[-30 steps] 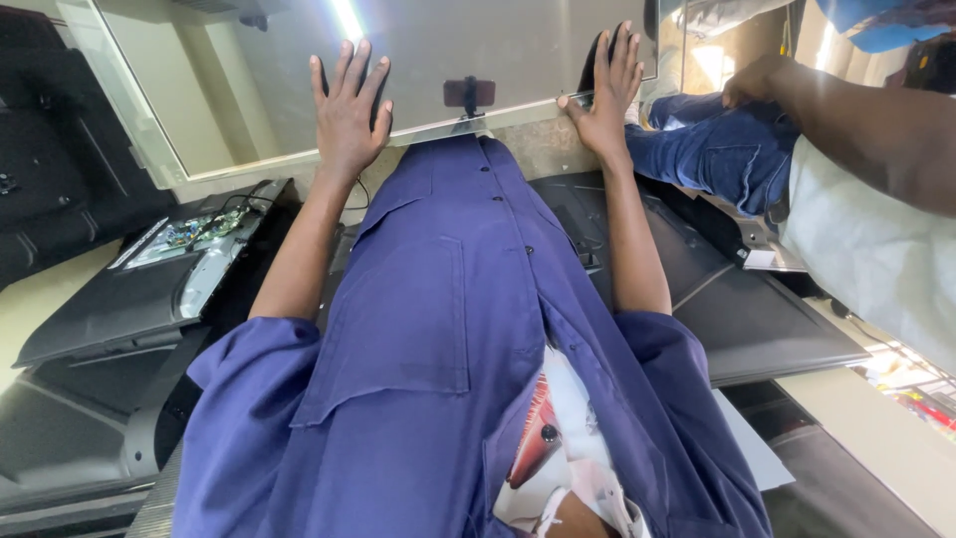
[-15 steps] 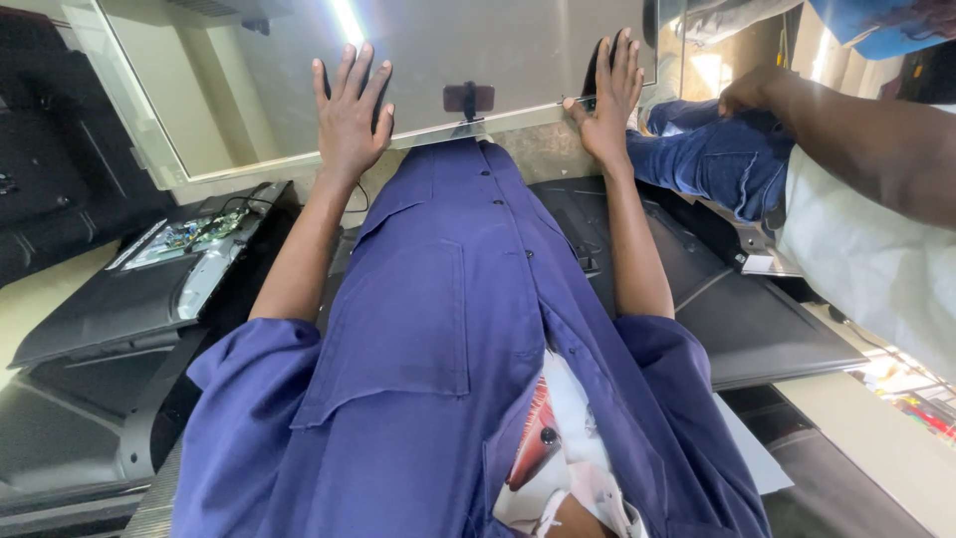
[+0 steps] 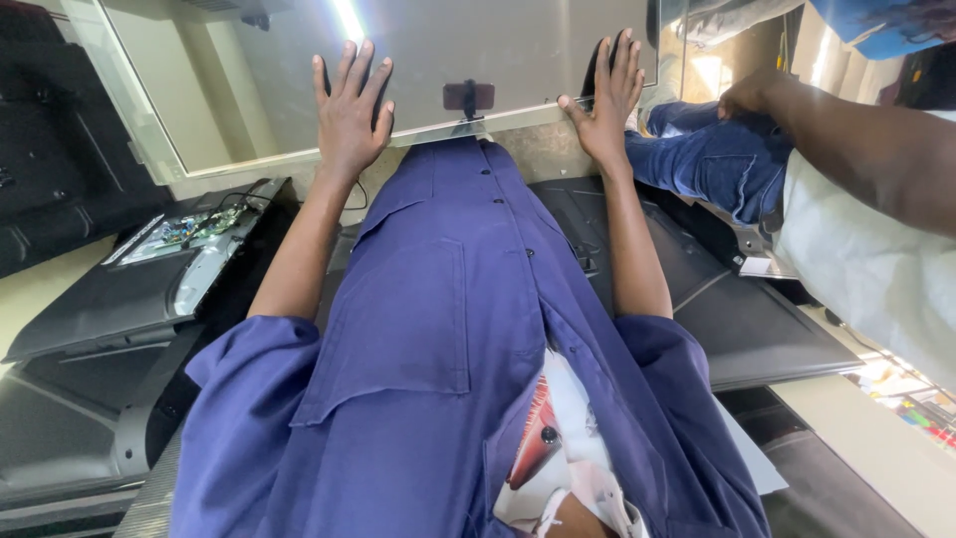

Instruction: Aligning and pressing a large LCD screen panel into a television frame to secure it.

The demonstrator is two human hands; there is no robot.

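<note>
workshop floor, dark tv shells either side; large flat panel point(image 3: 418, 70) stands ahead.
left hand point(image 3: 349, 115) & right hand point(image 3: 607, 95) open, palms flat on panel; could tip/slide w/ uneven push.

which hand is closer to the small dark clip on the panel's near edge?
Right, though not by much. The right hand lies flat on the reflective panel just right of the dark clip. The left hand presses the panel slightly farther off, to the clip's left.
</note>
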